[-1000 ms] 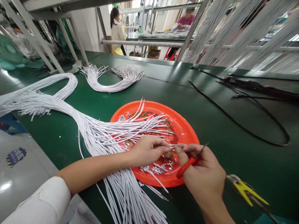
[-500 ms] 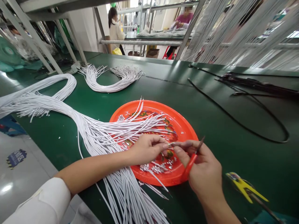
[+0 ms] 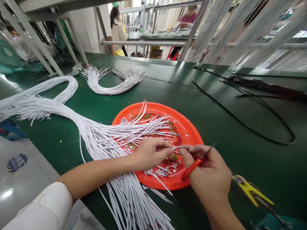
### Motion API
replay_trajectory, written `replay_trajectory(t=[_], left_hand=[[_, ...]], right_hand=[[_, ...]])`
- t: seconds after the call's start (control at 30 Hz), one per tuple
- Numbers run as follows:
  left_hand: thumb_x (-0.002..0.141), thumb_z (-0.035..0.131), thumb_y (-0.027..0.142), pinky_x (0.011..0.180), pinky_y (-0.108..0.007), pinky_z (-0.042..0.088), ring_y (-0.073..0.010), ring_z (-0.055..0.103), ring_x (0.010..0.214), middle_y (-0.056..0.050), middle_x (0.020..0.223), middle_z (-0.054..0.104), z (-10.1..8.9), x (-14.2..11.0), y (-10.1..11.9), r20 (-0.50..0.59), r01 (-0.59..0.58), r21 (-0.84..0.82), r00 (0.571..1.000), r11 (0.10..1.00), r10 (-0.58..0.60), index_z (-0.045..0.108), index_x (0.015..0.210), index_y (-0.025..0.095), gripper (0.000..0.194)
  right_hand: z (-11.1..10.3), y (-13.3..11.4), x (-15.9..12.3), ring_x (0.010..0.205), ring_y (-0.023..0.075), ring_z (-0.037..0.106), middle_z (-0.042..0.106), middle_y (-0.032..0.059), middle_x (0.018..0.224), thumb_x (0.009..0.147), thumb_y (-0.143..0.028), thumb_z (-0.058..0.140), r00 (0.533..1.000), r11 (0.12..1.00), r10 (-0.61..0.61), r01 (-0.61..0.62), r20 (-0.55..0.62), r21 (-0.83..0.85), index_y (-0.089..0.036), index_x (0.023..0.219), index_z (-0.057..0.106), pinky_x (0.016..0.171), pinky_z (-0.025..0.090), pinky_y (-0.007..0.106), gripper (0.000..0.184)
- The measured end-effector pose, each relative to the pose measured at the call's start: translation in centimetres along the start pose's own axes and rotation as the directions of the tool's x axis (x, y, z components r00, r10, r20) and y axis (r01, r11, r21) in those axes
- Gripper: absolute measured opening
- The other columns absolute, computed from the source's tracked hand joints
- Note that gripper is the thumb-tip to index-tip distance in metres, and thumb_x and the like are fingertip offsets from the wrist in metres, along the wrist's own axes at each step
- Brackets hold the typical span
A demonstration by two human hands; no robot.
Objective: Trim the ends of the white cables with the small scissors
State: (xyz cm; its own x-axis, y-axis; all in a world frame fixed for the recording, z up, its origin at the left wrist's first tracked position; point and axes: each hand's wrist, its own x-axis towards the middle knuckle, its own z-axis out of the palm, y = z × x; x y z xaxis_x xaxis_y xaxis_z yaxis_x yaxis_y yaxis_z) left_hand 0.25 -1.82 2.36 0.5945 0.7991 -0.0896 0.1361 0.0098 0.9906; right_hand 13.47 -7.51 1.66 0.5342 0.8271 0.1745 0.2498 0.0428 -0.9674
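My left hand [image 3: 148,155] is closed, thumb and fingers pinching the end of a white wire [image 3: 177,147] above the tray. Fingertips of my right hand [image 3: 212,174] meet that same end from the other side. Across my right palm lies a red-handled tool [image 3: 192,168] with a thin dark pointed tip; its exact kind is partly hidden by my fingers. Beneath both hands is a round red tray [image 3: 193,132] with a printed pattern, holding small silvery pieces [image 3: 163,172]. A large bundle of white wires [image 3: 96,135] spreads over the tray's left side and passes under my left forearm.
Another white wire bundle [image 3: 112,89] lies curved farther back on the green table [image 3: 168,86]. Black cables [image 3: 263,123] rest at right. A yellow-handled tool [image 3: 250,190] is beside my right wrist. Metal frame posts stand behind, and two people are in the background.
My right hand has turned slightly, swinging the red-handled tool's tip to the right and its handle up and left. My left hand keeps its pinch almost in place.
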Motion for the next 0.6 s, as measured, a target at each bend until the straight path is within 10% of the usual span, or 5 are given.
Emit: replay_trajectory(t=[0.23, 0.6], left_hand=[[0.079, 0.052, 0.031, 0.059, -0.021, 0.044, -0.0093, 0.055, 0.06, -0.003, 0.071, 0.064, -0.02, -0.28, 0.02, -0.049, -0.022, 0.12, 0.998, 0.993, 0.028, 0.066, 0.082, 0.012, 0.023], [0.078, 0.049, 0.013, 0.057, -0.018, 0.043, -0.0055, 0.052, 0.054, 0.0, 0.064, 0.057, 0.1, 0.02, 0.36, 0.068, 0.1, -0.195, 0.994, 0.976, -0.088, 0.058, 0.073, 0.01, 0.011]], right_hand=[[0.35, -0.13, 0.15, 0.07, 0.015, 0.063, 0.064, 0.0003, 0.073, 0.062, -0.027, 0.072, 0.997, 0.986, 0.077, -0.08, 0.026, 0.145, -0.02, 0.074, 0.05, 0.066, 0.052, 0.029, 0.026], [0.25, 0.6, -0.02, 0.071, 0.0163, 0.06, 0.062, 0.0023, 0.078, 0.066, -0.028, 0.064, 1.0, 0.997, -0.009, 0.011, 0.025, -0.075, -0.021, 0.071, 0.048, 0.067, 0.048, 0.031, 0.018]])
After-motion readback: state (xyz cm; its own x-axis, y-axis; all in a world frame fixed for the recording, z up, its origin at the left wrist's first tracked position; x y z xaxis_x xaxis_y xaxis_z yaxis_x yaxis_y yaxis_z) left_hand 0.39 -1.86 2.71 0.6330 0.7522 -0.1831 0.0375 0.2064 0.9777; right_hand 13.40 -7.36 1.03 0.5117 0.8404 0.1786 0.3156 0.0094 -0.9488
